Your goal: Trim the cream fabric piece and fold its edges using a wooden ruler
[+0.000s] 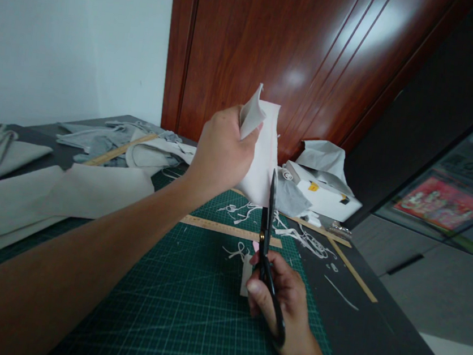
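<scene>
My left hand (225, 148) pinches cloth (267, 152); my right hand (292, 300) grips scissors (264, 233) at its edge. Scraps (287, 233) cross the mat's (153, 305) right edge; cutting seems partway done.

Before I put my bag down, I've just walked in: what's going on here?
A person's left hand holds up a pale cloth piece. The right hand grips black scissors, blades at the piece's right edge. Below, a wooden ruler lies across the green cutting mat; larger pale cloth lies to the left.
</scene>
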Demonstrator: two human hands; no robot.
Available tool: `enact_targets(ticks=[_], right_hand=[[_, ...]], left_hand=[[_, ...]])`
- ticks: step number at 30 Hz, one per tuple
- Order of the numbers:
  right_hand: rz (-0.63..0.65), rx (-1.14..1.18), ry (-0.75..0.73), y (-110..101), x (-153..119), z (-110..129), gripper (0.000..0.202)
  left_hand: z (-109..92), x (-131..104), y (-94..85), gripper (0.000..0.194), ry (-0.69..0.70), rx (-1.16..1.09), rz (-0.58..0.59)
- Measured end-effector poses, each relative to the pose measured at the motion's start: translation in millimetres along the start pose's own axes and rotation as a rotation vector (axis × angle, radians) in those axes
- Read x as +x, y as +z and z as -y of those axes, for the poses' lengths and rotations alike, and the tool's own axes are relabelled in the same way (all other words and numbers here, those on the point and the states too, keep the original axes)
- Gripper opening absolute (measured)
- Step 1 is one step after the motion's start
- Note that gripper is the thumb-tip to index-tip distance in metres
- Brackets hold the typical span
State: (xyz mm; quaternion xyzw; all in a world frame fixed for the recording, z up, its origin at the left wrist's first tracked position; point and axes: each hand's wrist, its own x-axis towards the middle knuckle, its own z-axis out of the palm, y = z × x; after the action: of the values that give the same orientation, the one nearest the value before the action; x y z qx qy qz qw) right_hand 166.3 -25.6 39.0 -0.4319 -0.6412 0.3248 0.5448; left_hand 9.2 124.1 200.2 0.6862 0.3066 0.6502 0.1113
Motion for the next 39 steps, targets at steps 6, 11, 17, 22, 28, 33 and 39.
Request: enact_targets(ticks=[6,11,17,22,28,33,39], right_hand=[[-0.003,0.006,0.000,0.9,1.3,2.3,0.029],[-0.008,-0.007,-0.001,0.8,1.7,2.7,0.030],[-0.010,0.000,0.012,1.2,0.9,1.9,0.029],[-0.013,0.000,0.021,0.9,0.6,0.8,0.030],[-0.014,-0.024,0.015,-0.2,-0.3,0.3,0.030],[-0.018,-0.012,0.029,0.4,-0.7,1.1,0.030],[-0.012,-0.001,0.038,1.7,0.3,1.4,0.031]], left_hand=[[0.0,-0.3,-0.1,0.012,0.009,0.013,-0.002],[-0.2,0.0,-0.2,0.012,0.009,0.018,-0.014],[-2.2,0.3,-1.2,0.012,-0.013,0.034,0.002],[-1.1,0.7,-0.9,0.013,-0.017,0.025,-0.001],[-0.3,0.4,-0.7,0.014,0.005,0.030,-0.015],[-0.2,0.4,-0.7,0.012,0.009,0.035,-0.016],[3.2,2.4,1.0,0.012,0.038,0.031,-0.031]])
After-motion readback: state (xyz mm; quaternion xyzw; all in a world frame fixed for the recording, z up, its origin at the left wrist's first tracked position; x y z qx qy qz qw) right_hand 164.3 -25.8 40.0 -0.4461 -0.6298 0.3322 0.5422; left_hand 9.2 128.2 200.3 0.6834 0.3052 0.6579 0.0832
